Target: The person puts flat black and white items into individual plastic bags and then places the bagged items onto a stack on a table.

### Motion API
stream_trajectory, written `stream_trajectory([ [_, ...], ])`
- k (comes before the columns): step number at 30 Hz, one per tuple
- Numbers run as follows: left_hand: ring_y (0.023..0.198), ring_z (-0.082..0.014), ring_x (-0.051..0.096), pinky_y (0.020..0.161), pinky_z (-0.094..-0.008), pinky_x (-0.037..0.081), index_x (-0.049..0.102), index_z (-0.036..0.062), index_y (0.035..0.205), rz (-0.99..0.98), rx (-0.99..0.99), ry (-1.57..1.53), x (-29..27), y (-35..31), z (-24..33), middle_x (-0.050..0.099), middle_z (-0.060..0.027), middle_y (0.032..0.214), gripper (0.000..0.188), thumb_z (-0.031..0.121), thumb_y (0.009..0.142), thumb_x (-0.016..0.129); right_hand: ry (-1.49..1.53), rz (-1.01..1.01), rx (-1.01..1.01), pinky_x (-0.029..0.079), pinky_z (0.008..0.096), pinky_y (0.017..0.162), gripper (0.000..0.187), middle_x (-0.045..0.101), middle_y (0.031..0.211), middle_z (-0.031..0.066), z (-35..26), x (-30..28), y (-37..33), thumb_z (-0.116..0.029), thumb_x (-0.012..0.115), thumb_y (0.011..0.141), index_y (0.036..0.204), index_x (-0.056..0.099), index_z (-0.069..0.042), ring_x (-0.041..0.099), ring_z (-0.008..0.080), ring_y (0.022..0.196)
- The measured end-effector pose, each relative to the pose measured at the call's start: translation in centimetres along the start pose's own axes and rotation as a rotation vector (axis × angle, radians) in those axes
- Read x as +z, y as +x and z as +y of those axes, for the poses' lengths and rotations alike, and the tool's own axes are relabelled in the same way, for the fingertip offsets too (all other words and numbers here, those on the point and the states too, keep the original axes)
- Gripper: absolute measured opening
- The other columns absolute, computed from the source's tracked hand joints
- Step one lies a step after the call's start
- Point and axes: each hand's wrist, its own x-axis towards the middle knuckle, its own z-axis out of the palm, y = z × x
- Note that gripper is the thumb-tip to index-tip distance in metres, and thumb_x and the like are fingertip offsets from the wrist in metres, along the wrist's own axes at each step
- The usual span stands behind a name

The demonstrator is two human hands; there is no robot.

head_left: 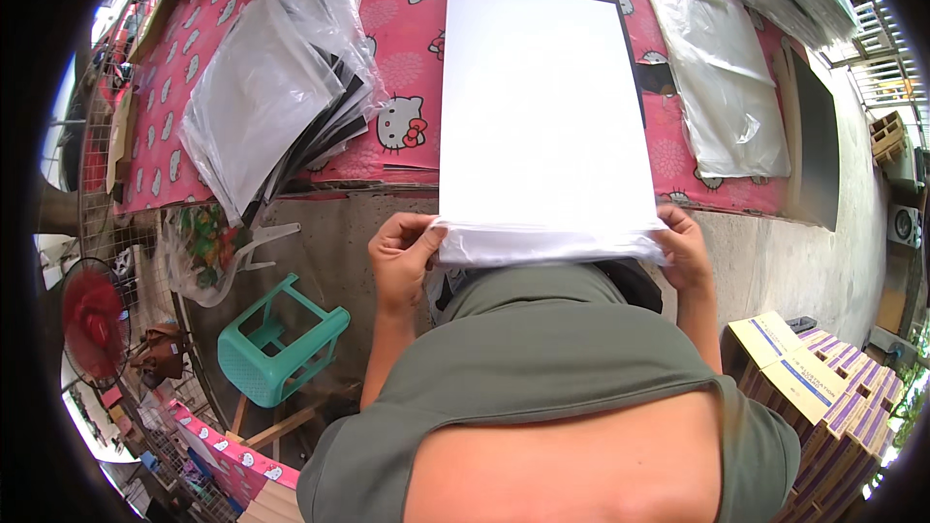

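White sheet (542, 107) beyond left hand (402, 244) and right hand (686, 250), both pinching clear plastic (542, 248).
Step seems edge-straightening; the next needs even tension.

From the person's head, the fisheye camera is looking down and forward, showing the left hand (400, 242) and the right hand (686, 250) at close range. The shirt (581, 349) is filling the lower middle nearest the lens, the table (407, 68) is stretching away above, and the view is reaching a stool (254, 366) at left and boxes (823, 455) at right, bending edges toward its rim.
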Motion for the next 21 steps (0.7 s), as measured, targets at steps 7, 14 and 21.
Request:
stream_trajectory([
  [7,0.071,-0.0164,0.060,0.058,-0.0270,0.049,0.042,-0.0006,0.117,-0.421,0.187,-0.787,3.9,4.4,13.0,0.060,-0.0110,0.079,0.038,0.004,0.081,0.051,-0.041,0.189,-1.043,0.048,0.0249,0.060,0.041,0.058,0.076,0.0075,-15.0,5.5,-0.1,-0.011,0.060,0.075,0.110,0.046,0.004,0.057,0.0124,0.062],
  [14,0.046,-0.0145,0.056,0.035,-0.0228,0.039,0.061,0.0048,0.097,-0.065,0.610,-0.160,8.4,18.2,18.0,0.061,-0.0107,0.063,0.021,0.017,0.080,0.059,-0.450,0.103,-1.146,0.029,0.0191,0.043,0.021,0.051,0.057,-0.0018,-23.2,12.2,10.2,-0.017,0.054,0.082,0.093,0.064,-0.002,0.039,0.0035,0.047],
  [21,0.048,-0.0109,0.054,0.048,-0.0295,0.042,0.067,0.0050,0.083,0.114,0.255,0.441,4.3,21.9,-1.0,0.053,-0.0046,0.050,0.031,0.034,0.074,0.064,-0.723,0.161,-0.822,0.038,0.0271,0.050,0.018,0.053,0.052,0.0067,-6.2,7.5,21.3,-0.014,0.057,0.077,0.072,0.061,0.002,0.047,0.0092,0.050],
])
